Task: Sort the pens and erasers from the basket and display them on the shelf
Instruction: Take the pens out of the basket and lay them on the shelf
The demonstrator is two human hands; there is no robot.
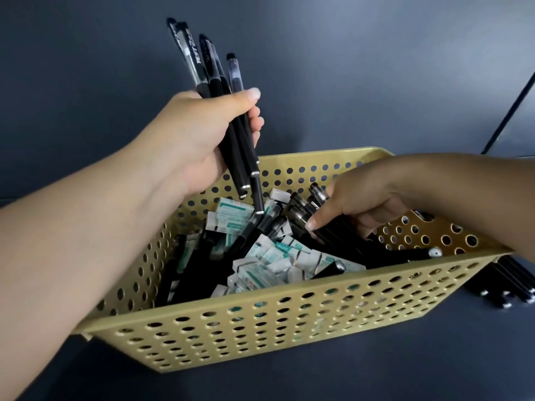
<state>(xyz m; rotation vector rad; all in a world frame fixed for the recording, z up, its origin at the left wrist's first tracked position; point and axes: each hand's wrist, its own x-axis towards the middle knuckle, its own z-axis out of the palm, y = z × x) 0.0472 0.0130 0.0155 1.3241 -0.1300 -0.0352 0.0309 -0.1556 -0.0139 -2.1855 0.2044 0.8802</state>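
Observation:
A yellow perforated basket (pixel 289 319) sits on a dark surface, filled with black pens and white-and-green wrapped erasers (pixel 269 256). My left hand (pixel 202 134) is raised above the basket's far left corner and grips a bundle of several black pens (pixel 214 82) that stick up past my fingers. My right hand (pixel 359 204) reaches into the right side of the basket, its fingers curled round a few black pens (pixel 307 209) lying there.
A small pile of black pens (pixel 503 285) lies on the dark surface just right of the basket. A dark wall stands behind, with a thin black line (pixel 509 102) running diagonally at the upper right.

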